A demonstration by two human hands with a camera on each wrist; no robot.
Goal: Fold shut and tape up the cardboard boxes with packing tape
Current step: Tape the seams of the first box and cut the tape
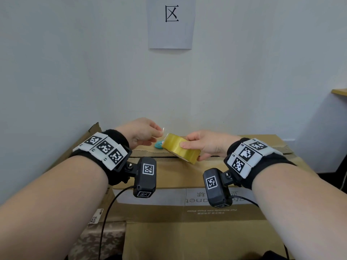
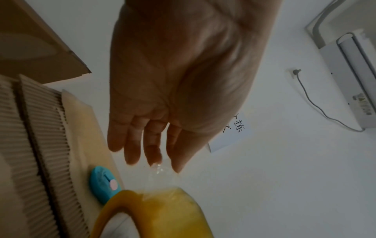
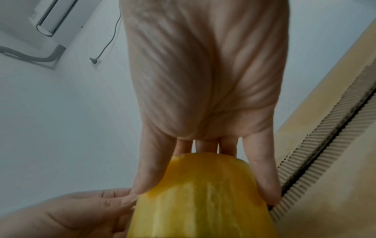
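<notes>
A yellow roll of packing tape (image 1: 180, 150) (image 2: 162, 215) (image 3: 201, 198) hangs above the large cardboard box (image 1: 187, 212), whose top flaps are folded down with a seam (image 1: 169, 157) between them. My right hand (image 1: 204, 144) (image 3: 205, 162) grips the roll across its width, thumb on one side and fingers on the other. My left hand (image 1: 148, 135) (image 2: 162, 161) pinches the clear loose end of the tape (image 2: 160, 175) just left of the roll, with a short strip peeled off. A small blue cutter (image 1: 159, 144) (image 2: 103, 183) lies on the far flap under the roll.
A white wall with a paper sign (image 1: 170, 22) stands right behind the box. Another cardboard flap (image 1: 93, 129) rises at the left. A wooden shelf edge (image 1: 339, 91) shows at far right. Camera cables (image 1: 109, 212) hang from both wrists over the box front.
</notes>
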